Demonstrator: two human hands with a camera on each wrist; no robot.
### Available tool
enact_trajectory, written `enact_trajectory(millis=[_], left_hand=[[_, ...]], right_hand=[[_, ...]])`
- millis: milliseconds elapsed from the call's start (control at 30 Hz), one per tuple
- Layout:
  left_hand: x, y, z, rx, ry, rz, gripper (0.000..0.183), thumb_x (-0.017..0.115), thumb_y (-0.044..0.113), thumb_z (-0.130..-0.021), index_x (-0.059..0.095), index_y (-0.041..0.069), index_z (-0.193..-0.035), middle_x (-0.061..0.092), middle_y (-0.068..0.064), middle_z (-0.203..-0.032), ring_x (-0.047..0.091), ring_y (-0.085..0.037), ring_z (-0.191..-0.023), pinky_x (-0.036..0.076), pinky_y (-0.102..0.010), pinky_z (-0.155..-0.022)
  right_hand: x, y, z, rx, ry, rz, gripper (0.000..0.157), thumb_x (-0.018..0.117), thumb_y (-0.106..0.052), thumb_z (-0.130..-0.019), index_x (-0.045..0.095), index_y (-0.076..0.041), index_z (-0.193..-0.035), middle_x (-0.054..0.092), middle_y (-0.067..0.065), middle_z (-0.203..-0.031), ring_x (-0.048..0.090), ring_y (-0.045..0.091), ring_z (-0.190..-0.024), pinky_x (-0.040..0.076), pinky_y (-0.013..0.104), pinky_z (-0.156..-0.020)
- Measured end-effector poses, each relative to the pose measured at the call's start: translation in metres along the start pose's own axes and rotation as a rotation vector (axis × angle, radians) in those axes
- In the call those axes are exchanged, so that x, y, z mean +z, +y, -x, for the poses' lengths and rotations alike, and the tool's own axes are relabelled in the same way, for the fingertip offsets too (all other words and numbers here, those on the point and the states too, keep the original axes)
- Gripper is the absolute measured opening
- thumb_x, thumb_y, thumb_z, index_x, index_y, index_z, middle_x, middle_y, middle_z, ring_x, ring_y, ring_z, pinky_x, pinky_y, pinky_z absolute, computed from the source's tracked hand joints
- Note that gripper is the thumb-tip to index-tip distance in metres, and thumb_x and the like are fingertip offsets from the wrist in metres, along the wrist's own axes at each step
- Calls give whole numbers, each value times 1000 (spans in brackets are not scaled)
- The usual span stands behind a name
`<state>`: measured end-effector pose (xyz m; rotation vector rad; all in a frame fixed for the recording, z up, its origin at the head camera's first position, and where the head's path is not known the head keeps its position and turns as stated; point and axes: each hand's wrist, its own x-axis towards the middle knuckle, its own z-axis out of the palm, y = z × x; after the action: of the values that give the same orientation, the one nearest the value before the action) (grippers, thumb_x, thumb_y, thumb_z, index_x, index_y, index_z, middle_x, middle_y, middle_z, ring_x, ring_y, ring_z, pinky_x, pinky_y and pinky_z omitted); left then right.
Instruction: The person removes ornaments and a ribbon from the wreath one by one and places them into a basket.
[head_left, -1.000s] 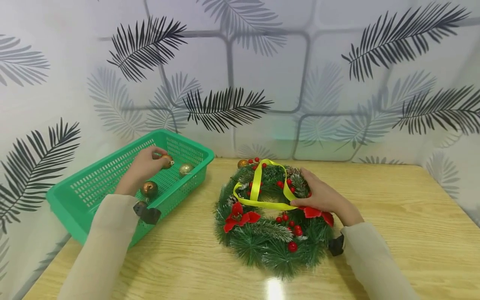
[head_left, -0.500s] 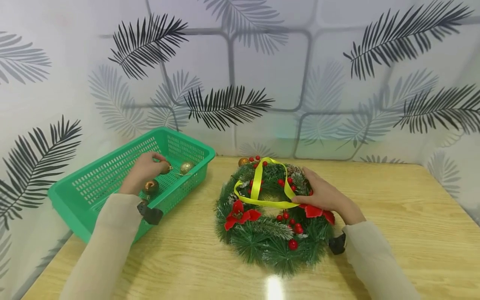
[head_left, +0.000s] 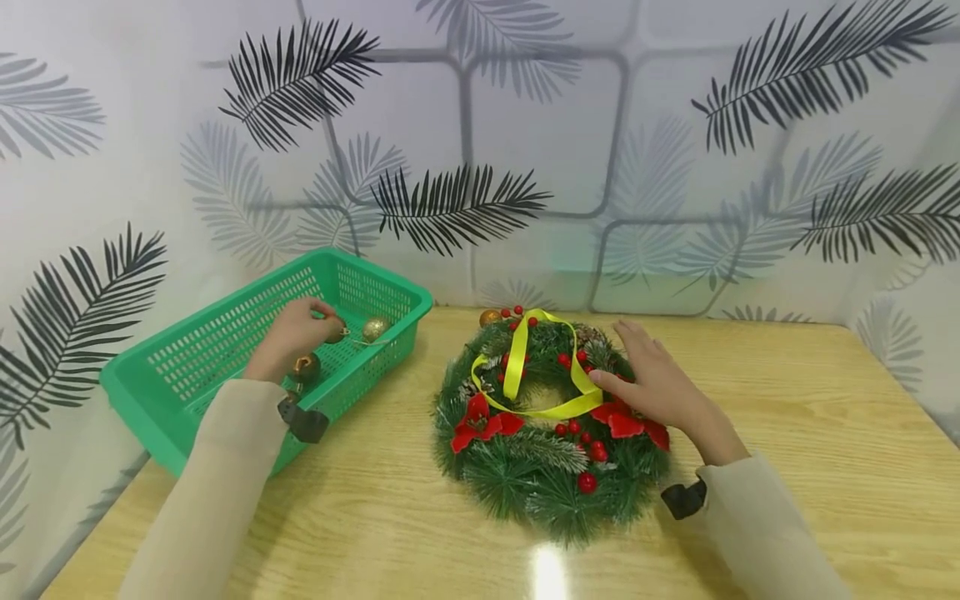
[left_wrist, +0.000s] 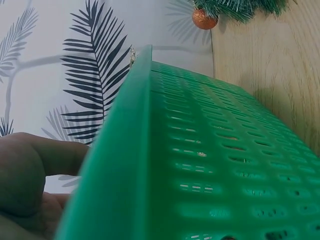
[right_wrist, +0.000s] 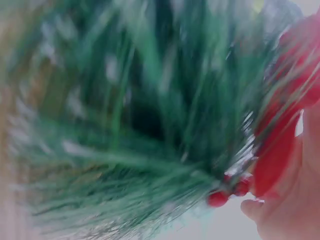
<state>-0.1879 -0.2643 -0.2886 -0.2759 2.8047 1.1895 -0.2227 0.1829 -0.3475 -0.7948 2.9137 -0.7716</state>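
Note:
In the head view my left hand [head_left: 294, 333] reaches into the green basket [head_left: 225, 308] and pinches a brown bauble [head_left: 335, 330] by its top. A shiny copper bauble [head_left: 306, 367] lies below the hand, and a gold glitter bauble [head_left: 376, 329] sits farther right. My right hand [head_left: 660, 383] hovers at the right side of a green Christmas wreath [head_left: 517, 475], its fingers extended and thumb apart. The thumb tip is right by a loose yellow ribbon [head_left: 558, 410] on the wreath. The left wrist view shows left fingers [left_wrist: 60, 155] behind the basket wall, hiding the held bauble.
An orange glitter bauble [head_left: 490, 317] is at the wreath's back edge. Red poinsettias [head_left: 480, 423] and red berries decorate the wreath. The wooden table [head_left: 787, 400] ends at a leaf-patterned wall [head_left: 525, 167]; the basket stands at its left side.
My left hand has lowered the bauble slightly into the basket. My right hand has let go of the ribbon and shifted to the right; the ribbon's front stretch now sags.

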Motion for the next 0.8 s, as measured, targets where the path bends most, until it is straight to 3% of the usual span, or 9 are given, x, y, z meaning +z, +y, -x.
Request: enact_trajectory(millis=[200, 367, 567, 800], left_hand=[[0, 2, 0, -11, -9, -14, 50, 44, 21, -97, 37, -3, -139, 35, -29, -144, 41, -44, -127, 39, -57, -101], [0, 3, -1, -3, -13, -11, 48, 45, 20, -97, 38, -2, -139, 35, -30, -143, 41, -45, -126, 40, -56, -100], [0, 11, 0, 18, -12, -43, 48, 44, 21, -97, 39, 0, -139, 37, -29, -143, 41, -44, -127, 40, -56, -100], [5, 27, 2, 61, -17, -43, 45, 46, 22, -97, 41, 1, -137, 40, -26, -142, 43, -43, -126, 40, -56, -101]], right_hand=[[8, -22, 19, 3, 127, 31, 82, 53, -44, -95, 19, 9, -148, 14, 29, -155, 11, 46, -143, 11, 64, -112], [16, -41, 34, 75, 176, 50, 86, 55, -47, -93, 20, 12, -145, 14, 33, -153, 11, 49, -141, 14, 66, -110], [21, -61, 43, 177, 193, 84, 96, 54, -55, -91, 16, 15, -145, 10, 35, -152, 9, 52, -141, 14, 66, -111], [27, -72, 43, 226, 173, 75, 103, 53, -57, -90, 8, 17, -145, 2, 36, -153, 6, 53, -141, 12, 65, -111]])
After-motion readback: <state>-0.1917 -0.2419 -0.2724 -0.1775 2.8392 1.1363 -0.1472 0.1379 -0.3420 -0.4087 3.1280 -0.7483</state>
